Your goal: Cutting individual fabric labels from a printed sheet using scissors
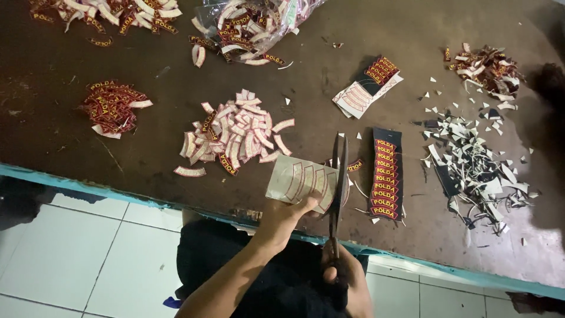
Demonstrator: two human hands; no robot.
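With piles of cut patches (235, 134) done, the left hand (290, 213) pinched an uncut patch sheet (299, 184) while the right hand (341, 280) gripped scissors (338, 182), another strip (386, 174) waiting.

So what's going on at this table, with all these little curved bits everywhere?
A person is cutting embroidered patches out of a backing sheet. The left hand holds a pale sheet of arc-shaped patches at the table edge, while the right hand works long scissors along its side. Cut patches lie in a pile just beyond, an uncut dark strip waits to the right, and trimmed scraps are heaped farther right.
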